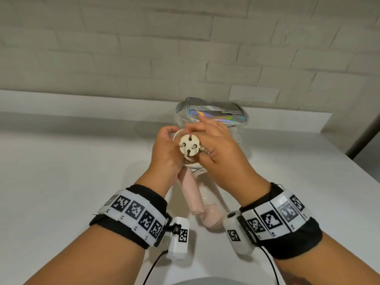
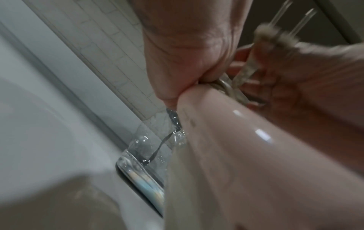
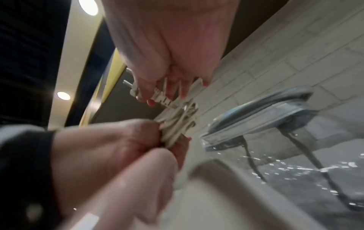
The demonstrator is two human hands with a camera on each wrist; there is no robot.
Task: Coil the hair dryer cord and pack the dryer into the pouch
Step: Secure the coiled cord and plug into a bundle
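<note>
Over the counter I hold up a pink hair dryer (image 1: 211,220) with its folded handle (image 1: 191,194) hanging below my hands. My left hand (image 1: 167,150) grips the bundle of coiled white cord (image 3: 179,126) at the dryer's top end. My right hand (image 1: 218,145) pinches the neck of the cream round plug (image 1: 189,148), whose pins face the head camera. In the left wrist view the dryer's glossy body (image 2: 256,155) fills the right side under my left palm (image 2: 187,54). Just behind my hands the clear pouch (image 1: 238,132) stands with its holographic lid (image 1: 218,115) raised.
The white counter (image 1: 72,182) spreads to both sides, and its right edge (image 1: 349,177) drops off. A low ledge (image 1: 82,103) runs along a white brick wall (image 1: 144,48) behind the pouch. A rounded grey rim (image 1: 193,281) shows at the bottom.
</note>
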